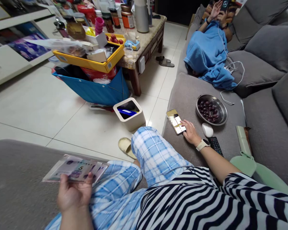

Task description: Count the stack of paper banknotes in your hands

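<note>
My left hand (74, 191) is closed round a fan of banknotes (74, 168), held low over the grey sofa seat by my left knee. My right hand (190, 132), with a white watch on the wrist, rests on the sofa cushion with its fingers spread on a lit phone (177, 123). Beside that hand lie a white oval object (207, 130) and a black remote control (215, 145). A metal bowl of dark round fruit (211, 109) stands just beyond them.
A white waste bin (130, 114) and a slipper (126, 147) sit on the tiled floor by my knee. A blue bag (96, 89) with a yellow tray leans at a cluttered low table (146, 38). Another person under a blue blanket (208, 54) lies on the sofa holding a phone.
</note>
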A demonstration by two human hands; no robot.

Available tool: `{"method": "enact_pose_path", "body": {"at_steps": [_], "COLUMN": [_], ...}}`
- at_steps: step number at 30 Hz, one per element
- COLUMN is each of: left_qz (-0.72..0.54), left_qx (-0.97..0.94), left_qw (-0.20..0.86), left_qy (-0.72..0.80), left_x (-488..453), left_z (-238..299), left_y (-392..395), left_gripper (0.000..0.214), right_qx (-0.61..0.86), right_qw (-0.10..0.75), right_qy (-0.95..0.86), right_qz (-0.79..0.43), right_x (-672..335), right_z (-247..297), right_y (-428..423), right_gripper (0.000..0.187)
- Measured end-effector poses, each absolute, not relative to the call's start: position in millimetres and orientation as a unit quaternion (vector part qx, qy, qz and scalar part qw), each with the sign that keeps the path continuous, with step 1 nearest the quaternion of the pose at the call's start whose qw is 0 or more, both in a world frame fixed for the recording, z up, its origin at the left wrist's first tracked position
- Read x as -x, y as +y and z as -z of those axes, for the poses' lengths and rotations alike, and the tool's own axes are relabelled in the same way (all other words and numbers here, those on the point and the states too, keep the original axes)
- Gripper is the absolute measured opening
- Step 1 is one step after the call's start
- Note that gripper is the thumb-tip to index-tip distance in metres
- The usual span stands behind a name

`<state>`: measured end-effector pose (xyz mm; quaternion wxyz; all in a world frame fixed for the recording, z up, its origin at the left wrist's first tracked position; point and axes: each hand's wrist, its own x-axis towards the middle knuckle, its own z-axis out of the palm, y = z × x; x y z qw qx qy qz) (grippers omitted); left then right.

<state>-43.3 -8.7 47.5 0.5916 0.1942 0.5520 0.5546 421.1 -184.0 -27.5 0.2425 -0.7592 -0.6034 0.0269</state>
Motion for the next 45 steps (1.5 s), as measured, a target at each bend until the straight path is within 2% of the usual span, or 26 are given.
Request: {"method": "enact_pose_path", "body": {"at_steps": [10, 16, 20, 22, 25, 29, 34, 45], "left_qz": [-0.543, -0.545, -0.541, -0.542, -0.543, -0.539, -0.538, -0.538], "left_qx": [-0.205, -0.21, -0.217, -0.217, -0.222, -0.216, -0.214, -0.217], "left_qw": [0.592, 0.591, 0.59, 0.588, 0.588, 0.588, 0.587, 0.582], "left_qy": [0.559, 0.557, 0.558, 0.56, 0.557, 0.563, 0.566, 0.57], "left_x": [44, 45, 46, 46, 46, 45, 45, 44], "left_z": [-47, -46, -48, -49, -50, -49, -47, -48], "left_y": [-8, -8, -10, -12, -12, -11, -9, -10], "left_gripper": [0.034, 0.032, 0.031, 0.031, 0.033, 0.031, 0.032, 0.032], "right_qx": [0.702, 0.64, 0.501, 0.49, 0.587, 0.753, 0.83, 0.857], "right_qw": [0.218, 0.335, 0.35, 0.349, 0.347, 0.377, 0.417, 0.343], "right_qy": [-0.678, -0.691, -0.791, -0.799, -0.732, -0.538, -0.37, -0.384], "right_qz": [0.004, 0.017, -0.002, -0.003, 0.002, 0.022, 0.02, 0.008], "right_x": [-404, -347, -293, -284, -304, -370, -434, -434], "right_z": [31, 10, -8, -11, -6, 12, 34, 41], "right_y": [-199, -168, -139, -129, -123, -131, -156, -164], "right_gripper": [0.036, 0.028, 0.022, 0.02, 0.019, 0.02, 0.022, 0.027]}}
